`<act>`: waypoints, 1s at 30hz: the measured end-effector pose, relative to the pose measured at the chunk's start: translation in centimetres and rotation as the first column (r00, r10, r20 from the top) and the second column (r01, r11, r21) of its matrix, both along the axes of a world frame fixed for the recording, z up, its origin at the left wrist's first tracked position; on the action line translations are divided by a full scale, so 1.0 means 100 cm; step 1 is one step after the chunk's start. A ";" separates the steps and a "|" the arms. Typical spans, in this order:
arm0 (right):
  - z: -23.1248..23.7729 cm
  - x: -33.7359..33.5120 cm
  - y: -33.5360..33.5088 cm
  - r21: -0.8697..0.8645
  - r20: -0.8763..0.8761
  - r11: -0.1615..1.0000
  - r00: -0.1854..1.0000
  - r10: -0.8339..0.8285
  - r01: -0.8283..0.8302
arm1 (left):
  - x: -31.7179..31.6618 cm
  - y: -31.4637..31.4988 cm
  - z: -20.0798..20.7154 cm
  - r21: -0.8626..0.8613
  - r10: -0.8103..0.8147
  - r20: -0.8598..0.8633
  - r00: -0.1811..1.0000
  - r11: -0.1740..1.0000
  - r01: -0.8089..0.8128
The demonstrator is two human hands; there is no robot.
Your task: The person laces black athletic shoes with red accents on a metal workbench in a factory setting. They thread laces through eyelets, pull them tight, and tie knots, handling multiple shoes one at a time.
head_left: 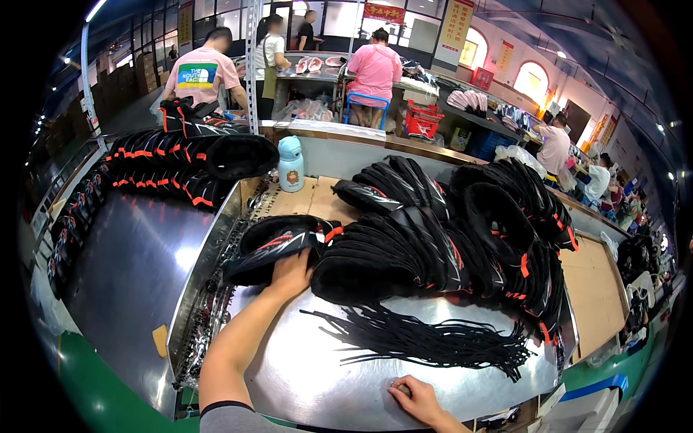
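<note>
My left hand [291, 274] reaches forward and grips the near side of a black shoe upper [271, 245] with red and grey markings, its fingers partly hidden behind it. This upper sits at the left of the metal table [310, 361], beside a large stack of nested black uppers [404, 252] with fuzzy dark lining. Low in the view, my right hand [416, 400] hovers over or rests on the table near its front edge, fingers curled in; whether something small is between them I cannot make out. Beyond it lies a loose bundle of black shoelaces [433, 339].
A light blue bottle [291, 164] stands on cardboard behind the upper. Long rows of black uppers [159, 155] line the lower metal surface [137, 267] at left. Small black parts fill a narrow trough [209, 325]. Several people work at benches beyond the partition.
</note>
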State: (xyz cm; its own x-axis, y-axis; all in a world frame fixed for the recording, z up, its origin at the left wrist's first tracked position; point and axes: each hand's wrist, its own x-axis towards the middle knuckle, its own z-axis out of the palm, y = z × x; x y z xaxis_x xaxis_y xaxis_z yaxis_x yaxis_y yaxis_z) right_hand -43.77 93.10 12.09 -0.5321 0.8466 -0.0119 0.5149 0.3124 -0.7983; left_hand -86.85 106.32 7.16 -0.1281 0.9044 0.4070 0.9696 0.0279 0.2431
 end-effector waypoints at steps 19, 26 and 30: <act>-0.010 0.000 -0.002 0.175 -0.072 0.984 0.997 -0.034 0.046 | 0.015 -0.028 0.123 0.102 -0.208 0.072 0.976 0.975 0.200; -0.003 -0.004 0.015 0.109 -0.075 0.990 0.994 -0.082 0.090 | -0.069 0.084 0.224 0.284 -0.041 -0.021 0.999 0.958 0.046; -0.003 -0.003 0.027 0.064 -0.080 0.989 0.988 -0.131 0.136 | -0.122 0.171 0.203 0.303 0.130 -0.041 0.991 0.946 -0.111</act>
State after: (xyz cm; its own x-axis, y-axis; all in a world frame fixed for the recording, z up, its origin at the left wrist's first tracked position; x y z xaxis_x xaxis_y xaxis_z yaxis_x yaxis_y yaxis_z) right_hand -44.12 95.77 11.84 -0.4114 0.9075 0.0852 0.4951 0.3009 -0.8151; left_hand -99.06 123.40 27.51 -0.1959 0.7188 0.6671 0.9765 0.0803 0.2002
